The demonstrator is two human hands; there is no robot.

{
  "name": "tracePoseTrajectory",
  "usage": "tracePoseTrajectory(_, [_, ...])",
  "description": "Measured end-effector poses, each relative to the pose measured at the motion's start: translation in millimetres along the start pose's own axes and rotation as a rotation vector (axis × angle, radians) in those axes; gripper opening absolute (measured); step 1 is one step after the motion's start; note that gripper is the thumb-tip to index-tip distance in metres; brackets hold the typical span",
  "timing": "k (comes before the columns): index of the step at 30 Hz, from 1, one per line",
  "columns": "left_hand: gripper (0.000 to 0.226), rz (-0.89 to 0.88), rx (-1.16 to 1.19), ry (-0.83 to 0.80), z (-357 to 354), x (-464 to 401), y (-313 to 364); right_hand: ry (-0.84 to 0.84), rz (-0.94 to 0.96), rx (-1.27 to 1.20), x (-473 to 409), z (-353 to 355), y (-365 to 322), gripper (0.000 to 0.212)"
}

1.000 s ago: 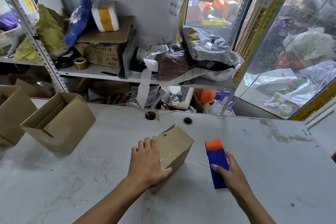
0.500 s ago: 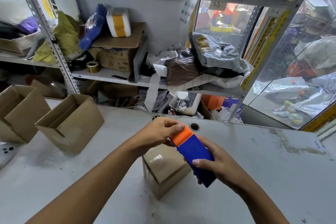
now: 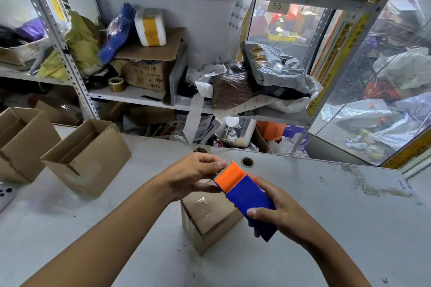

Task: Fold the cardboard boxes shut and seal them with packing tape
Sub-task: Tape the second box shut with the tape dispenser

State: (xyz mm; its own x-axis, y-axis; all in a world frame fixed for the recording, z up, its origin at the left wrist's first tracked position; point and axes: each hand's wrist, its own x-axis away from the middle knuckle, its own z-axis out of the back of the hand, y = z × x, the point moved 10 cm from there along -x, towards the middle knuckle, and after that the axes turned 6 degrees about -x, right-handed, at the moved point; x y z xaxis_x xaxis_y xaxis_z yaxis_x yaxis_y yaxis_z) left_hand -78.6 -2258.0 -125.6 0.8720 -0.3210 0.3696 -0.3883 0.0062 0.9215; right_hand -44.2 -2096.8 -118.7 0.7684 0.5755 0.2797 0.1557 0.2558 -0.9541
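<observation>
right hand (image 3: 283,218) grips blue tape dispenser (image 3: 248,198) above small closed box (image 3: 210,219) at mid worktop (image 3: 326,216). left hand (image 3: 191,175) pinches at its orange end. two open boxes (image 3: 86,156) toward left edge.

Worktable (image 3: 326,228), white, scuffed.
On it we count one small closed box (image 3: 210,219) at centre and two open boxes (image 3: 86,156) (image 3: 21,142) at left.
</observation>
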Motion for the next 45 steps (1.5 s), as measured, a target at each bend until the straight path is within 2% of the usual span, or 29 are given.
tracePoseTrajectory(3, [0.023,0.056,0.068,-0.006,-0.7,-3.3,-9.9,-0.018,-0.007,-0.02,1.8,-1.6,-0.5,0.073])
tracePoseTrajectory(7, [0.029,0.103,0.076,0.039,-0.5,-7.7,-15.1,-0.059,0.007,-0.079,6.2,-6.1,-9.7,0.065])
tracePoseTrajectory(12, [0.021,0.107,0.011,0.041,2.6,-13.1,-4.9,-0.03,-0.003,-0.08,3.6,-3.0,-12.6,0.058])
tracePoseTrajectory(15, [0.007,0.095,-0.051,-0.001,1.9,-15.9,-2.9,0.003,0.006,-0.08,-1.2,0.4,-11.9,0.056])
tracePoseTrajectory(17, [0.006,0.079,-0.098,0.042,8.1,-19.8,-4.9,0.049,-0.009,-0.069,-5.0,3.0,-10.5,0.053])
tracePoseTrajectory(21, [0.008,-0.047,-0.364,0.2,26.5,-30.2,7.2,0.105,-0.066,-0.034,-9.8,2.3,-8.6,0.041])
tracePoseTrajectory(27, [0.006,-0.082,-0.538,0.36,40.5,-43.2,20.9,0.122,-0.171,-0.099,-10.7,3.1,-12.8,0.026])
tracePoseTrajectory(29, [0.006,-0.07,-0.526,0.432,61.4,-44.4,22.2,0.11,-0.211,-0.121,-5.0,4.2,-8.0,0.03])
tracePoseTrajectory(36, [0.004,0.006,-0.441,0.351,73.6,-56.5,-16.0,0.139,-0.271,-0.1,3.0,5.2,6.1,0.027])
tracePoseTrajectory(45, [0.008,0.074,-0.352,0.353,86.8,-58.6,-53.2,0.113,-0.331,-0.047,-9.3,-10.9,12.9,0.031])
